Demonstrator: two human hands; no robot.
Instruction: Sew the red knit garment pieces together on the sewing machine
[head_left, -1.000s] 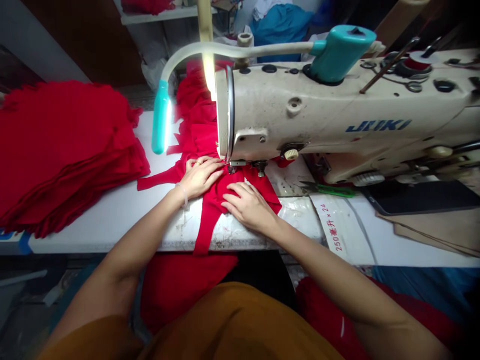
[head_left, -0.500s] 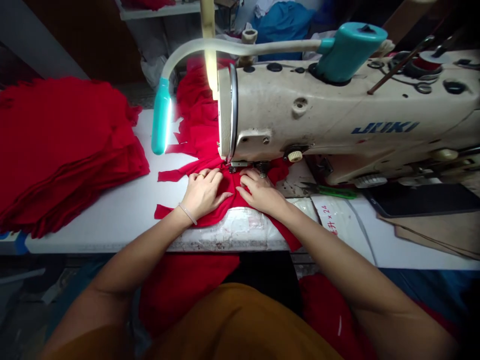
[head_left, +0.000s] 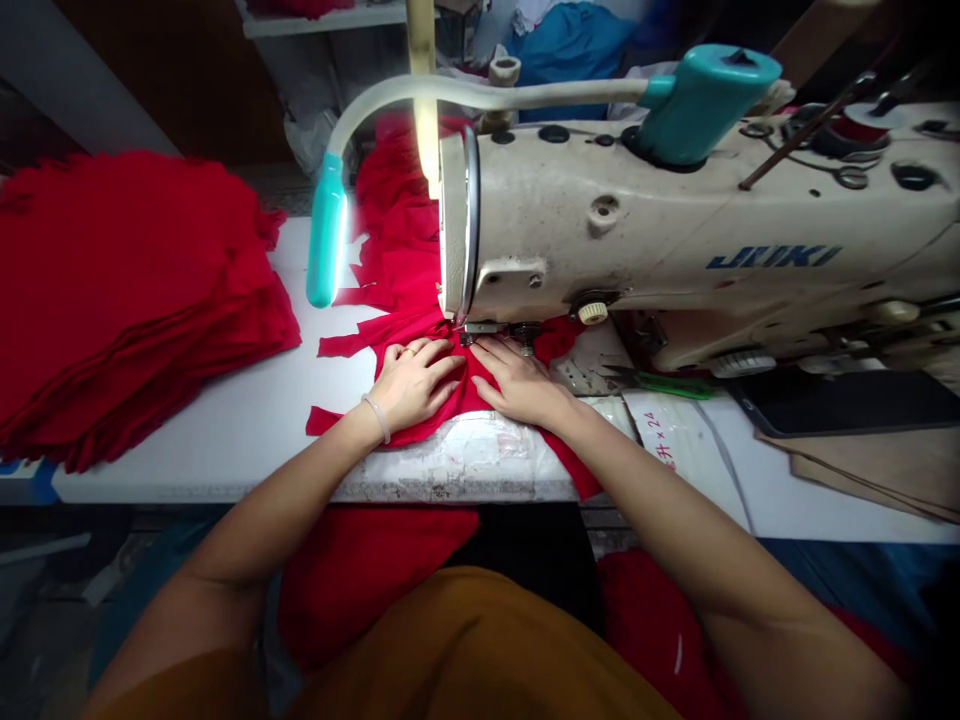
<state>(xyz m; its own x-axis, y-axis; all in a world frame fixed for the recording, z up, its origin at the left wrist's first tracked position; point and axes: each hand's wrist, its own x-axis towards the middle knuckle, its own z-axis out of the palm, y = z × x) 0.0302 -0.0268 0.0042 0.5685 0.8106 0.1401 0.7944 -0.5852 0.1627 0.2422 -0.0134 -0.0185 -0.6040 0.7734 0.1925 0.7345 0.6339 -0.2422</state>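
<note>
Left hand [head_left: 414,383] and right hand [head_left: 517,384] flat, fingers extended, unclenched, pressing red knit fabric [head_left: 459,385] onto the white bench [head_left: 225,440], just before the presser foot [head_left: 480,328] of the Juki sewing machine [head_left: 637,230].

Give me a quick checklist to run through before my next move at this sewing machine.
1. Left hand and right hand resting flat on the red knit fabric: ok.
2. Both hands apart from the steel presser foot: ok.
3. Fabric edges lined up under the foot: cannot tell, too hidden.
4. Teal gooseneck lamp lit: ok.
5. Green-handled scissors away from the hands: ok.
6. Red fabric strip off the white table's front edge: not ok, it hangs over.
</note>
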